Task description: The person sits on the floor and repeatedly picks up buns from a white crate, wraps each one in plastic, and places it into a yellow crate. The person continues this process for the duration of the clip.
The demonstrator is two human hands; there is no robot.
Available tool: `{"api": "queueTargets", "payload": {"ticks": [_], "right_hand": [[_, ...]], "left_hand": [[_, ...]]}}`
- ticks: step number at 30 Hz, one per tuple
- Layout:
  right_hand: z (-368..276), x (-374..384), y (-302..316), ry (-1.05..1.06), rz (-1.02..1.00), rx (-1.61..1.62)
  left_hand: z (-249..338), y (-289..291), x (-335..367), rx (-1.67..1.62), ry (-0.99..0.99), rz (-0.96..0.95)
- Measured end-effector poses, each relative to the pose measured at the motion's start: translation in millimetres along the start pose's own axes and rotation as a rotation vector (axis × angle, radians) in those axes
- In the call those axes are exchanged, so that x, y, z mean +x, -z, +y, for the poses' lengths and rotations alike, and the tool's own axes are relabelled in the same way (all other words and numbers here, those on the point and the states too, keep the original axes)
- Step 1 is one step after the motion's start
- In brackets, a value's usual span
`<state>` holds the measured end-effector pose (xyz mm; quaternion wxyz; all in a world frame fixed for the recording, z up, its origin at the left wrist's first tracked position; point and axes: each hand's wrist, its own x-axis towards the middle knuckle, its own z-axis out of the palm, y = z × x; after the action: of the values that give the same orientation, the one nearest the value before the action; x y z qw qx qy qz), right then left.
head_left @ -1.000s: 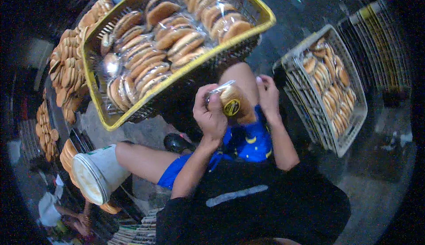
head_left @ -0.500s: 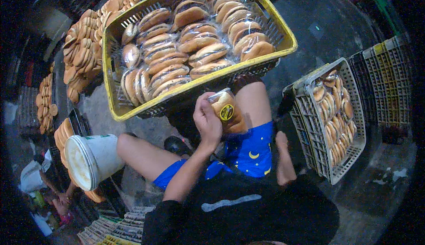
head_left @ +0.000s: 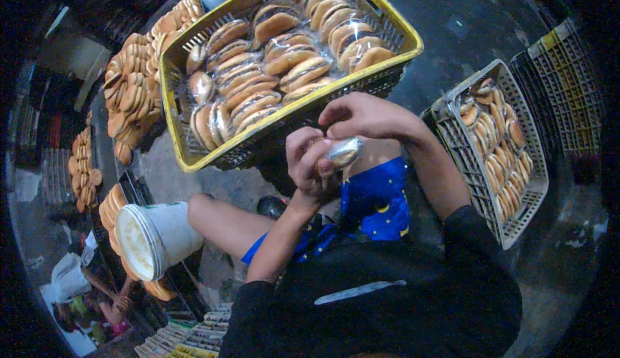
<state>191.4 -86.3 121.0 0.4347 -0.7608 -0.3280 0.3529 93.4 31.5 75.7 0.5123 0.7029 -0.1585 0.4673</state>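
My left hand point(head_left: 310, 164) is closed around a bun in a clear plastic bag point(head_left: 344, 152), held above my lap and turned so that one shiny end shows. Just over it, my right hand point(head_left: 368, 117) is closed, its bent fingertips meeting the left fingers at the bag. Whatever those right fingertips pinch is too small to make out. Directly ahead stands a yellow-rimmed crate point(head_left: 290, 109) with rows of bagged buns point(head_left: 248, 86) inside.
On the right is a pale crate point(head_left: 475, 190) of bagged buns, with stacked crates point(head_left: 568, 93) beyond. Loose buns point(head_left: 132, 93) are heaped at the far left. A white bucket point(head_left: 171, 232) stands by my left knee. Another person's hands point(head_left: 121, 302) show at lower left.
My right hand has come up from beside my right thigh to the bag. The bun has been turned, so its yellow label no longer shows. The view has shifted slightly.
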Motion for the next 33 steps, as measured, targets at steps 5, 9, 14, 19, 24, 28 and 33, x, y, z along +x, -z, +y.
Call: {"api": "queueTargets", "payload": {"ticks": [5,9,14,19,24,28,33], "right_hand": [[48.1,32.0,-26.0,-0.025,0.22,0.581],[23.7,40.2,-27.5,0.079,0.451,0.298],[38.8,30.5,2.2,0.001,0.594,0.78],[90.1,-15.2,3.0,0.024,0.521,0.952],[116.0,-49.0,-13.7,-0.061,0.637,1.047],[111.1,-46.1,-20.7,-0.072,0.628,0.97],[71.9,-14.3,-12.4,0.102,0.478,1.187]], "left_hand": [[-8.9,2.5,-0.5,0.05,0.468,-0.047],[-47.7,-8.4,43.0,0.078,0.705,0.051],[-168.1,-28.3,151.0,0.218,0.065,0.208],[-334.8,-38.6,183.2,0.546,0.21,-1.155],[-362.9,-45.0,155.1,0.881,0.05,-0.557],[-342.7,-26.4,165.2,0.918,0.401,-0.811],[-239.6,6.8,155.2,0.618,-0.255,-0.441]]}}
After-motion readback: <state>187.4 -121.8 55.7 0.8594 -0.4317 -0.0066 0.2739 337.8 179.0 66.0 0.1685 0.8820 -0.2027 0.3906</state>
